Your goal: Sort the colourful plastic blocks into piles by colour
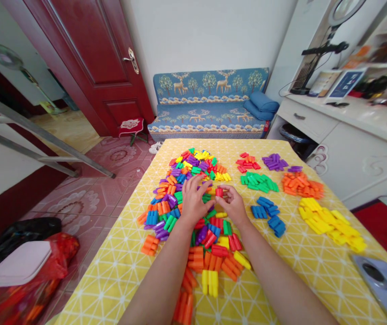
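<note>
Orange ribbed plastic blocks (182, 308) lay nearest the camera, cut off by the bottom edge, between two bare forearms (164, 280) that hid part of the mixed pile (169, 201) behind them. The left hand (193, 201) was open over the pile, thumb apart from its curved fingers; whether its fingertips touched a piece could not be told. The right hand (234, 206) gripped a red block (219, 192) between thumb and fingers, just right of the left hand, partly covered by those fingertips. Blocks at the pile's far end were too small and jumbled to tell apart. A grey-blue smartphone (381, 282) lay at the near right corner, cut off by the frame. Right of the pile stood separate colour groups: red (247, 163) and purple (274, 162) farthest, then green (259, 181) and orange (302, 184), with blue (266, 211) and yellow (330, 222) nearer. Beyond the table's far edge were a patterned blue bench (210, 119), a small red stool (133, 125) and a red door (95, 45); a metal ladder (44, 155) slanted in from the left, and a white cabinet (356, 122) stood close on the right. Bare yellow tablecloth (108, 271) ran along the left edge, in a narrow strip between pile and groups, and more widely right of the right forearm.
</note>
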A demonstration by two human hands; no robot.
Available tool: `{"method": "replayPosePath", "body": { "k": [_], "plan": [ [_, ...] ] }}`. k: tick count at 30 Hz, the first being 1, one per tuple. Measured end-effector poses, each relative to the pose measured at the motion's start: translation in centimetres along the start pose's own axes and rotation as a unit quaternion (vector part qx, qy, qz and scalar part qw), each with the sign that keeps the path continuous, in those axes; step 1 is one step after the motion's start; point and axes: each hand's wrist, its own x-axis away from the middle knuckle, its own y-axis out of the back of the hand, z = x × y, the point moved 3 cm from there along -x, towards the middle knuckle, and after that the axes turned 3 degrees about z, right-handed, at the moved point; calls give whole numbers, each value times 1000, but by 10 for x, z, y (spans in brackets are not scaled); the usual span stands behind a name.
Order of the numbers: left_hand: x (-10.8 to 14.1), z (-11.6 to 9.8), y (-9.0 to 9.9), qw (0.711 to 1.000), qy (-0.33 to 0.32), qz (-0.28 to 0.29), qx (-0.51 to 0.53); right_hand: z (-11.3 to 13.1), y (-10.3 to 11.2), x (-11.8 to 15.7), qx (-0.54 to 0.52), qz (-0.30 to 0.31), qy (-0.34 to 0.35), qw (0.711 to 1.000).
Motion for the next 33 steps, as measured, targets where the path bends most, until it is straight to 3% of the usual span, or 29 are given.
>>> {"method": "replayPosePath", "body": {
  "k": [8,13,16,18,22,25,29,33],
  "plan": [
    [0,12,-10,996,55,71,-9,-2,5,1,41,-93,9,995],
    [-2,9,-6,996,55,71,-6,8,16,-11,148,-94,42,984],
    [-2,9,-6,996,57,67,-5,22,42,-41,309,-126,73,940],
    [-2,10,-6,996,62,65,-3,24,67,-68,392,-152,56,906],
    [-2,10,-7,995,71,73,1,7,122,-115,463,-185,-52,865],
    [-3,9,-6,993,82,88,1,-11,152,-133,494,-203,-129,835],
    [-2,9,-5,991,93,100,-6,-24,169,-141,526,-194,-186,807],
    [-2,10,-6,990,92,104,-10,-26,170,-146,540,-154,-177,809]
  ]
}}
